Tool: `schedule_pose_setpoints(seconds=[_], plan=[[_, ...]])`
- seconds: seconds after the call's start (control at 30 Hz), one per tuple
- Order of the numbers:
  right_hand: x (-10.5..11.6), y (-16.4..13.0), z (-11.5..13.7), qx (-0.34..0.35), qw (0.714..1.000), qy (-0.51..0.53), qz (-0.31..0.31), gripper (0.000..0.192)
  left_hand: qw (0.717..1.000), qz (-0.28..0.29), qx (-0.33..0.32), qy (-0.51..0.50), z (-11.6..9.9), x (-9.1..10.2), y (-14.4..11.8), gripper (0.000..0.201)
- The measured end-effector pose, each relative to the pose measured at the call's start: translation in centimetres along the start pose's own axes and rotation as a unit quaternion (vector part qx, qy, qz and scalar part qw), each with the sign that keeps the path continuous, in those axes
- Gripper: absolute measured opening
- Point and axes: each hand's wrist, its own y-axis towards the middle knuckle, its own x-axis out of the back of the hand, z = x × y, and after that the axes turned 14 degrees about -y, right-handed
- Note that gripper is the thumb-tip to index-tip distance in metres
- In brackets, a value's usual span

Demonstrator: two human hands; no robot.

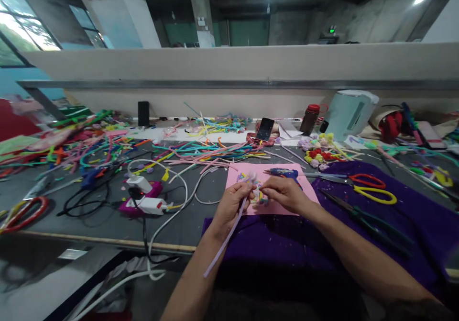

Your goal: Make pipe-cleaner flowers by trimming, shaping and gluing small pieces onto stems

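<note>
My left hand (231,201) fingers are closed round a lilac pipe cleaner (225,239); my right hand (283,193) pinches its fuzzy tip at centre frame, over the pink sheet (308,194). Only the tip looks shaped; the long stem remains. Around: a cluttered grey surface (107,225), concrete room.

Both bare forearms reach forward from the bottom edge, converging toward the middle of the view. The left hand (232,200) sits with its back turned up and outward, fingers curled in toward the palm, thumb pressed against them in a closed pinching grip. The right hand (283,193) lies just beside it, knuckles up, fingers bent and drawn together at the tips, which point toward the left hand. The fingertips of the two hands nearly meet. Both wrists are held fairly straight, the right forearm coming in at a steeper slant than the left
</note>
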Motion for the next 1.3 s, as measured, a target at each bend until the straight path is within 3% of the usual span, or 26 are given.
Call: schedule_pose_setpoints(seconds=[0.17,0.33,0.47,0.7,1.0,1.3], plan=[[-1.2,-0.3,1.4,-0.035,0.99,0.127,0.053,0.018,0.995,-0.057,-0.054,-0.064,0.0,0.1,0.0,0.033],[-1.9,0.1,2.9,-0.169,0.93,0.309,0.107,0.025,0.985,-0.049,-0.093,-0.137,0.0,-0.1,0.0,0.031],[-2.7,0.9,4.3,-0.205,0.899,0.36,0.142,0.028,0.985,-0.036,-0.08,-0.15,0.2,0.0,0.0,0.036],[-3.0,1.0,5.0,-0.233,0.877,0.404,0.116,0.027,0.991,0.021,-0.03,-0.126,0.4,0.4,0.1,0.036],[-2.6,0.1,3.9,-0.235,0.875,0.388,0.171,0.03,0.995,-0.006,-0.044,-0.094,0.2,0.1,0.3,0.028],[-1.2,-2.8,4.8,-0.199,0.893,0.382,0.13,0.032,0.991,-0.001,-0.128,0.031,1.0,-2.3,-2.6,0.023]])
